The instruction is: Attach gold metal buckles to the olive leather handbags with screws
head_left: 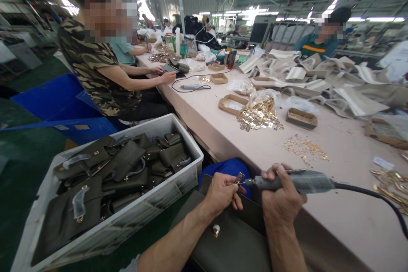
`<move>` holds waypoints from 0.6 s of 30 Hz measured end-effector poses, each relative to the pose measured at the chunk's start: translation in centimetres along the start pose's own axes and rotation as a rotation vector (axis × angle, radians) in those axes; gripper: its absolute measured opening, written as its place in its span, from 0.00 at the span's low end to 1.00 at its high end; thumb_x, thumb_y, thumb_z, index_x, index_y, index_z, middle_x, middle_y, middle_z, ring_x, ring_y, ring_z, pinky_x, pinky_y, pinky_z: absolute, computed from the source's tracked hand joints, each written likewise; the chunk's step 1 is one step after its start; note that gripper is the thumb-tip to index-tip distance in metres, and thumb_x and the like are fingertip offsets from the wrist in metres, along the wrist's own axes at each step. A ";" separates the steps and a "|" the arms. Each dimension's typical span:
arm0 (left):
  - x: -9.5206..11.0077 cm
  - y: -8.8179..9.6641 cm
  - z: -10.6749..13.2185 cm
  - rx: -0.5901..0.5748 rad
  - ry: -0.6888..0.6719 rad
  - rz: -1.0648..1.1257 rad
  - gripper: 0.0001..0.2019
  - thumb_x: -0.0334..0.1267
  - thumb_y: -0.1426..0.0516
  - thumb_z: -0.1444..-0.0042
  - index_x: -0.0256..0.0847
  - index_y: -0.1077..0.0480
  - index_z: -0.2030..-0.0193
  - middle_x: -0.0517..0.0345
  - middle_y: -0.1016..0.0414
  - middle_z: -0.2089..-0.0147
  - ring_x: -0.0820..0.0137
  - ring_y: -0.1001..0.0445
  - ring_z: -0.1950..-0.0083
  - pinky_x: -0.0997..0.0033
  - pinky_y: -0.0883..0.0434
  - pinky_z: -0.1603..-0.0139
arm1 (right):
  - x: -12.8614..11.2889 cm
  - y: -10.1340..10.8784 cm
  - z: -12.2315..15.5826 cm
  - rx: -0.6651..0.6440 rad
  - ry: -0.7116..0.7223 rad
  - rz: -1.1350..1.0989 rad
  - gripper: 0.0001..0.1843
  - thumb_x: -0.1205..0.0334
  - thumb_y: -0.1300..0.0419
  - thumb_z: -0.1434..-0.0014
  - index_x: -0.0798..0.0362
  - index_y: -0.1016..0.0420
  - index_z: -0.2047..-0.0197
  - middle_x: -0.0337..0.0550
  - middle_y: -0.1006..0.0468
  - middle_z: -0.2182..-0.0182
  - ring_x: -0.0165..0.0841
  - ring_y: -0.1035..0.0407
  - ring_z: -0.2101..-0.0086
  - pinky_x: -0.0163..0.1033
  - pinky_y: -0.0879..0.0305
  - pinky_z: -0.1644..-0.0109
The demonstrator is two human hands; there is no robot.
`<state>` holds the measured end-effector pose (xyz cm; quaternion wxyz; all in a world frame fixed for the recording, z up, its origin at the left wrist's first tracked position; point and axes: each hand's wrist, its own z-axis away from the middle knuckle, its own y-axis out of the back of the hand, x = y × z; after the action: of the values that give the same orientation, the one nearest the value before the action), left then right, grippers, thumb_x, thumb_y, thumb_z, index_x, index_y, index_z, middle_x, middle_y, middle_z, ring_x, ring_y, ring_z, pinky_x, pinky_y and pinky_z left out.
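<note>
My right hand (pixel 283 193) is wrapped round a grey corded electric screwdriver (pixel 307 182), held level with its bit pointing left. In my left hand (pixel 221 193) a small gold metal plate (pixel 239 177) is pinched between thumb and fingers. The bit's tip meets or nearly meets the plate; whether a screw sits there is too small to tell. Below both hands a dark olive bag (pixel 229 238) lies on my lap, with a metal fitting (pixel 216 230) partly wrapped in white on its front. Part of the bag is hidden by my forearms.
A white crate (pixel 191 174) of olive bags stands at the left. The pink table (pixel 204 114) bears a heap of gold plates (pixel 261 114), scattered small gold parts (pixel 306 148), cardboard trays (pixel 301 118) and pale bag pieces (pixel 360 93). A co-worker (pixel 95 63) sits at the left.
</note>
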<state>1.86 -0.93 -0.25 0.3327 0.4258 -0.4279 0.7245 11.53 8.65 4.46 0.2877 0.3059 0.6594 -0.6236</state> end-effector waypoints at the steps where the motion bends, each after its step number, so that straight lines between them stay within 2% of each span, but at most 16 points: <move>1: 0.0 0.0 0.0 0.004 -0.002 0.001 0.14 0.41 0.40 0.50 0.29 0.22 0.69 0.54 0.25 0.82 0.70 0.26 0.84 0.78 0.35 0.85 | 0.0 0.0 0.0 -0.004 0.003 0.005 0.16 0.67 0.25 0.51 0.54 0.25 0.62 0.37 0.26 0.72 0.28 0.34 0.74 0.37 0.31 0.71; 11: -0.3 -0.1 -0.2 0.029 0.007 -0.013 0.12 0.40 0.41 0.50 0.31 0.22 0.70 0.55 0.27 0.84 0.70 0.28 0.85 0.78 0.36 0.86 | -0.3 -0.9 0.7 -0.019 0.077 0.045 0.13 0.67 0.26 0.48 0.55 0.24 0.63 0.38 0.25 0.72 0.28 0.33 0.76 0.38 0.32 0.72; 15: -0.4 -0.3 -0.3 0.039 0.012 -0.030 0.10 0.39 0.42 0.51 0.33 0.23 0.72 0.56 0.28 0.85 0.71 0.29 0.86 0.78 0.36 0.86 | -0.7 -1.8 1.6 -0.075 0.111 0.071 0.12 0.70 0.26 0.47 0.55 0.24 0.62 0.37 0.26 0.72 0.28 0.33 0.77 0.38 0.32 0.71; 18: -0.4 -0.5 -0.3 0.038 0.009 -0.037 0.10 0.40 0.41 0.51 0.34 0.23 0.73 0.57 0.28 0.85 0.71 0.29 0.86 0.78 0.36 0.86 | -0.7 -2.2 1.8 -0.127 0.137 0.136 0.12 0.68 0.26 0.46 0.55 0.24 0.62 0.38 0.26 0.72 0.28 0.33 0.78 0.38 0.33 0.73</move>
<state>2.35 -0.54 -0.55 0.3400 0.4364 -0.4047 0.7281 10.32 6.75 6.35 0.3022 0.3729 0.6934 -0.5374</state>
